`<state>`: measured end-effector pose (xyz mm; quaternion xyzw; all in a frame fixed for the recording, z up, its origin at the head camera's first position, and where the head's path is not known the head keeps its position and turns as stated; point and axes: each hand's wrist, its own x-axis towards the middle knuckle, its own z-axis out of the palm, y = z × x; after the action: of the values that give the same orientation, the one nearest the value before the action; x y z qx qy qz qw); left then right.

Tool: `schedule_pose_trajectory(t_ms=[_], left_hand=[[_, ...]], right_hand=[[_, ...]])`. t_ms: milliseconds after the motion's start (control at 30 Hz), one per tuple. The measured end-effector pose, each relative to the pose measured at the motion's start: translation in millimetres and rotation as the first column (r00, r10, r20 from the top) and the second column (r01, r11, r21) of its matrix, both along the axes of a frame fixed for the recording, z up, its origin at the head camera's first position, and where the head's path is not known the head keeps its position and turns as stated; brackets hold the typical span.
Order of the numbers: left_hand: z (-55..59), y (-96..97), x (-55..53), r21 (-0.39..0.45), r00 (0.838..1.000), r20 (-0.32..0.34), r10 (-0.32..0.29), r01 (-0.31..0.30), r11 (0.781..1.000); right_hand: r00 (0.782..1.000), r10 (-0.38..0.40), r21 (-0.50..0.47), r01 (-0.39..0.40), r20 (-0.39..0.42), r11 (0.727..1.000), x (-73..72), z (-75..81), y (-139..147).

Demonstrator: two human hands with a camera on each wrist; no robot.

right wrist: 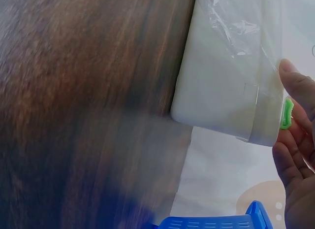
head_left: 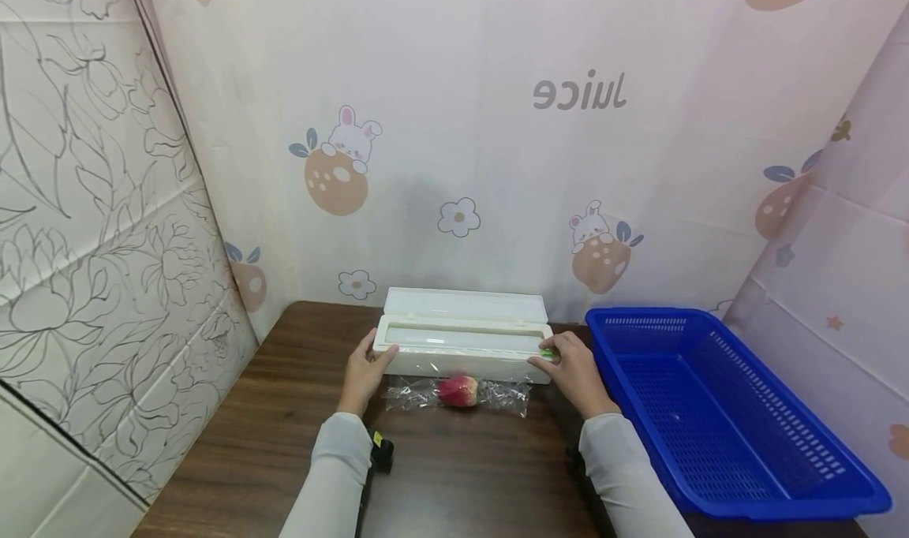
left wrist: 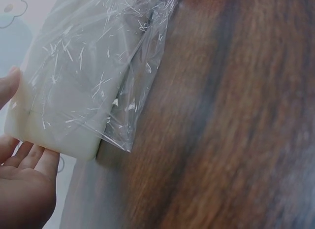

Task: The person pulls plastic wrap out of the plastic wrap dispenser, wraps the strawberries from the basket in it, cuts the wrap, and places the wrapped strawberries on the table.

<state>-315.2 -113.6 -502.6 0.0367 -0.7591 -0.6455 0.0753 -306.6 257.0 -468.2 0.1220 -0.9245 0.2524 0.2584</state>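
In the head view a white cling film dispenser (head_left: 426, 364) lies lengthwise across the table, its lid (head_left: 465, 304) tipped back and the film roll (head_left: 465, 339) showing inside. My left hand (head_left: 364, 376) grips its left end, thumb at the front top edge and fingers against the end wall. At the right end my right hand (head_left: 577, 374) pinches around the small green slider (right wrist: 287, 114), thumb on the front edge. Clear cling film (left wrist: 130, 115) hangs down the dispenser's front onto the table. A red fruit with a pale yellowish end (head_left: 458, 391) lies at that film, directly before the dispenser.
A blue plastic basket (head_left: 738, 514) stands to the right, close beside my right forearm. Behind the brown wooden table (head_left: 284, 435) hangs a printed curtain (head_left: 454, 128). A line-drawn floral curtain (head_left: 106, 207) closes off the left side.
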Motion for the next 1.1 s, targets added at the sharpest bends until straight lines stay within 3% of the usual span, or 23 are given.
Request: schedule_pose_trajectory(t_ms=[500,800,1100], left_hand=[[0.5,-0.2,-1.0,0.014,1.0,-0.016,0.002,-0.002,1.0],[-0.2,-1.0,0.3,-0.002,1.0,-0.008,-0.01,0.01,1.0],[-0.2,-1.2,-1.2,0.015,1.0,-0.016,-0.008,0.008,1.0]], right_hand=[[0.999,0.042,0.044,-0.042,0.002,0.998,1.6,4.4,-0.3],[0.991,0.131,0.056,-0.131,0.007,0.99,0.4,4.1,-2.1],[0.971,0.231,0.095,-0.225,-0.056,0.97,-2.8,7.7,-1.9]])
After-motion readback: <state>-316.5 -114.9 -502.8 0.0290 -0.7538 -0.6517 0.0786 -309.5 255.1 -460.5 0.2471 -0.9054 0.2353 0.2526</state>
